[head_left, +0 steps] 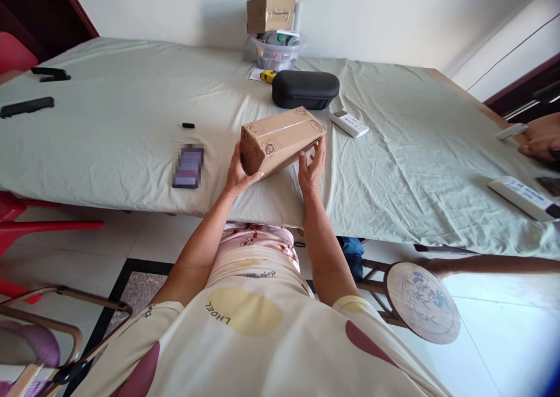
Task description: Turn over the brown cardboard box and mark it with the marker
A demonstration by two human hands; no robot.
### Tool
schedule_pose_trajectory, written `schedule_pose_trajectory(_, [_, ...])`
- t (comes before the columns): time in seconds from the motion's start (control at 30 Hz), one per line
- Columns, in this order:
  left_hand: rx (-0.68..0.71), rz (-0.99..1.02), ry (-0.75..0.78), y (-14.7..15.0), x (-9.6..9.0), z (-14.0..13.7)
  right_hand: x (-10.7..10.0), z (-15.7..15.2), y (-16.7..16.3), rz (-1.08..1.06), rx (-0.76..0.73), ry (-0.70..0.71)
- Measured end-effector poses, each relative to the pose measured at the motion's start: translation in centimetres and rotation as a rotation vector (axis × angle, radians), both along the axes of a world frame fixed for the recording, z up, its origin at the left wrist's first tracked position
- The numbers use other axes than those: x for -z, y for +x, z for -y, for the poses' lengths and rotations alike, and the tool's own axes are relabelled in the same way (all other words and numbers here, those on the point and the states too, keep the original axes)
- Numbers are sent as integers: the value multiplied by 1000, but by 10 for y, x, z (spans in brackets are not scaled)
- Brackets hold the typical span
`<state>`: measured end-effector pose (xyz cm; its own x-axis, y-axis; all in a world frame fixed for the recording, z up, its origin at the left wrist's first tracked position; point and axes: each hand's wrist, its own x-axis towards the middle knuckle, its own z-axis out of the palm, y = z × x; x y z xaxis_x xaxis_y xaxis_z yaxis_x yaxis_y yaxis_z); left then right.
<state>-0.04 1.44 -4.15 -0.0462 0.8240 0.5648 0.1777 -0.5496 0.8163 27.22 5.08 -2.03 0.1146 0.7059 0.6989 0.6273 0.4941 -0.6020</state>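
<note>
A cardboard box (284, 133) with dark pen drawings at its corners and a pale tape line along its top is tilted between my hands, over the front part of the table. My left hand (240, 174) grips its left end, thumb along the lower edge and fingers behind the side. At the right end, my right hand (311, 168) supports the box with its fingertips against the near edge, fingers partly curled and thumb apart. Behind the box lies a black hard case (305, 89). A smartphone (188, 167) with a blurred screen rests left of my left hand.
A pale green cloth (135, 122) covers the table. At the wall stands a plastic basket (276, 54) with another cardboard box (271, 13) above it. White handheld devices (349, 124) lie to the right. A person's arm (540, 140) reaches in far right, near a round stool (422, 302).
</note>
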Motion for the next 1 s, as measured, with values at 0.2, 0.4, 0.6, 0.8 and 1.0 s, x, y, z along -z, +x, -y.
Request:
schedule_pose_trajectory(0.2, [-40,129,-108,3,-10,4,5,2,-3,-56,-24,-34])
schedule_pose_trajectory(0.4, [-151,229,-137,2,-20,10,-4,12,-9,-41,3,-31])
schedule_pose_trajectory(0.6, [-207,313,-178,1,-30,13,-16,29,-22,-32,2,-48])
schedule_pose_trajectory(0.8, [-203,239,-176,3,-40,23,-12,28,-28,-52,106,-21])
schedule_pose_trajectory(1.0, [-128,73,-140,7,-36,20,-9,28,-32,77,164,-86])
